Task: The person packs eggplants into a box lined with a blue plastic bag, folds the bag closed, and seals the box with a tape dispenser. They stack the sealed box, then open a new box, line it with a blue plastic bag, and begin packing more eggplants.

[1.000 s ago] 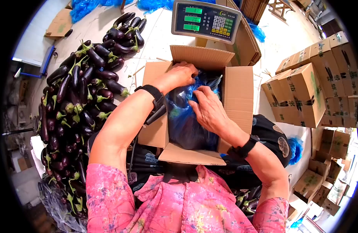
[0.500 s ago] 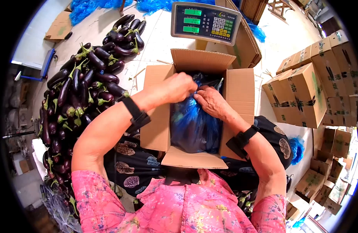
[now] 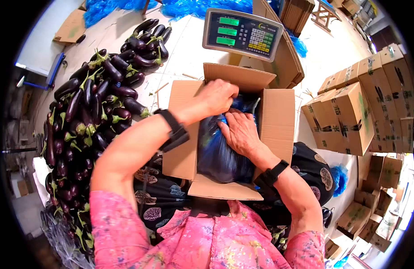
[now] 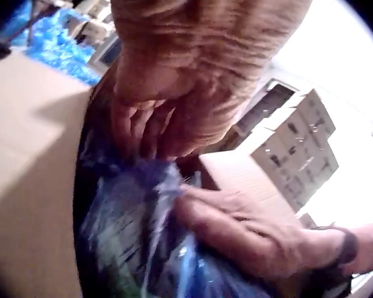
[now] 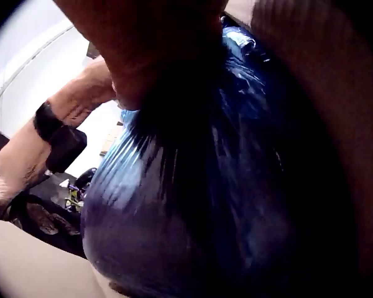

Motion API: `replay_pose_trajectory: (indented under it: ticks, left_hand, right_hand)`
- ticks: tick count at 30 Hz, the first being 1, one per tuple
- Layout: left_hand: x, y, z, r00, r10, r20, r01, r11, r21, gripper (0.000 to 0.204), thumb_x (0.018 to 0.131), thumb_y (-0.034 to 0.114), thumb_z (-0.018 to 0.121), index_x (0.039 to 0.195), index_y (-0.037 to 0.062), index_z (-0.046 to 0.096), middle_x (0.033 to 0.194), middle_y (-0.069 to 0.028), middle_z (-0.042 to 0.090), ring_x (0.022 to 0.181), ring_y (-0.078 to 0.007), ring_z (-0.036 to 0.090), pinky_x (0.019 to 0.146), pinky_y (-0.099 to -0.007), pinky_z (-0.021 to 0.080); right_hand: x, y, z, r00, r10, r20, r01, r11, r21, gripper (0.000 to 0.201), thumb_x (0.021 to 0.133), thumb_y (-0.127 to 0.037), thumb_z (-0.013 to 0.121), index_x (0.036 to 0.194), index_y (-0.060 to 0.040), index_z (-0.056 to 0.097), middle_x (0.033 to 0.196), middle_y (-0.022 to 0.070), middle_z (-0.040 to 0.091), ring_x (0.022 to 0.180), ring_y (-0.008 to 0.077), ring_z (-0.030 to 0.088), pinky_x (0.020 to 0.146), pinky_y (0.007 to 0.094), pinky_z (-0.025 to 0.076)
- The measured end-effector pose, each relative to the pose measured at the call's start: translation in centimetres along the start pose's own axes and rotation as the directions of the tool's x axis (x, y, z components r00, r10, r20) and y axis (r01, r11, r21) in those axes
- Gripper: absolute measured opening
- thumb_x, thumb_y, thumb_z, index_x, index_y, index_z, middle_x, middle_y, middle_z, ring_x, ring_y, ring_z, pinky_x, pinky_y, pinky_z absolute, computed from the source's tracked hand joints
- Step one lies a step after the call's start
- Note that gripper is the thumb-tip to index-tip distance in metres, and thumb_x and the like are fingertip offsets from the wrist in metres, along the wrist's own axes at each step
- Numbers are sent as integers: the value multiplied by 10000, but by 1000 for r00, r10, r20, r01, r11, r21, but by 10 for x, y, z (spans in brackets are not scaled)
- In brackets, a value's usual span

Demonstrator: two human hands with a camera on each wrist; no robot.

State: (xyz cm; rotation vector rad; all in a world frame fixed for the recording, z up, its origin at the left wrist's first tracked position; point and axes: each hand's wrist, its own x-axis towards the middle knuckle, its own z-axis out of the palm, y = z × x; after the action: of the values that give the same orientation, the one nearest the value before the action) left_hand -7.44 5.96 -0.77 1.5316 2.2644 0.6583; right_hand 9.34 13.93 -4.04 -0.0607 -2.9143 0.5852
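Observation:
A blue translucent plastic bag [image 3: 222, 159] sits inside an open cardboard box [image 3: 182, 148], with dark purple shapes showing through it. At the top of the bag, my left hand [image 3: 218, 96] grips the plastic with curled fingers. In the left wrist view those fingers [image 4: 140, 127] reach down into the bunched film. Just below and to the right, my right hand [image 3: 240, 130] holds the gathered neck, its back facing up. Taut pleats run from under this hand down the bag [image 5: 130, 205] in the right wrist view. Its fingertips are hidden there.
A large heap of eggplants [image 3: 88, 98] lies on the floor at left. Behind the box stands a scale display [image 3: 243, 33], with flattened cardboard [image 3: 285, 56] beside it. Taped cartons [image 3: 339, 119] are stacked at right. Blue plastic film [image 3: 193, 8] lies at the back.
Both hands have stayed at the bag's top, drawing the loose plastic together. The left hand has shifted slightly right, and the right hand now lies lower over the gathered part.

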Motion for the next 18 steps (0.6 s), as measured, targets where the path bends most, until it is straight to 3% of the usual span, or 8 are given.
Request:
replay_pose_trajectory:
  ticks: [2,5,6,9,14,15,17,18]
  left_hand:
    - [-14,28,-36,890,251,-381,-212,967,143,374,796,25,665,1165,67,615,1196,-168,611,1060,-367,633,870,-448,531]
    - [-11,38,-76,673,529,-517,-251,820,514,415,790,19,670,1196,66,596,1198,-164,597,1045,-360,624,853,-438,528]
    - [-6,24,-72,698,546,-463,-271,801,534,399,812,47,663,1207,75,608,1120,-168,636,998,-365,641,832,-431,532]
    - [-7,18,-58,990,111,-92,-89,971,220,391,836,82,651,1226,84,619,1058,-178,676,977,-372,659,836,-431,535]
    - [-34,3,-41,967,253,33,-255,962,100,272,853,97,643,1120,72,688,1076,-165,694,967,-380,663,871,-449,541]
    - [-44,5,-25,979,132,155,-148,984,101,315,861,113,651,1170,53,666,1195,-178,662,1081,-379,639,942,-446,526]
    - [-67,1,3,951,306,-36,-292,932,214,352,876,137,660,1206,19,632,1306,-186,605,1210,-388,576,1036,-443,481]
    - [-67,4,6,952,306,-32,-291,930,224,365,878,144,664,1215,10,622,1323,-192,591,1242,-388,552,1057,-442,465]
  right_hand:
    - [-2,0,0,998,-9,-60,9,1000,-3,312,951,-321,585,1039,-24,622,1093,164,658,1032,334,599,881,459,424]
    - [1,-6,3,999,20,-43,-20,1000,-8,373,975,-334,549,1142,-8,620,1199,166,638,1149,330,563,954,457,416]
    - [2,-9,-1,998,57,19,-57,998,3,406,989,-339,525,1195,1,607,1252,176,622,1203,339,539,995,462,404]
    - [-4,-13,-1,995,93,-38,-97,991,-95,463,1004,-371,508,1263,2,598,1299,188,609,1255,352,502,1029,496,397]
    - [-15,-12,-5,978,194,-76,-204,968,-144,511,989,-413,534,1282,1,590,1281,199,611,1239,348,507,1050,473,357]
    - [-18,-12,-7,984,145,-99,-158,977,-143,540,987,-425,538,1290,20,578,1262,216,617,1233,346,514,1060,462,339]
    - [-19,-11,-18,964,243,111,-229,965,-127,553,987,-417,546,1294,42,573,1269,224,615,1234,351,522,1054,456,360]
    - [-23,-10,-18,979,197,46,-188,971,-148,548,987,-409,550,1291,46,574,1270,222,615,1236,351,524,1054,454,367]
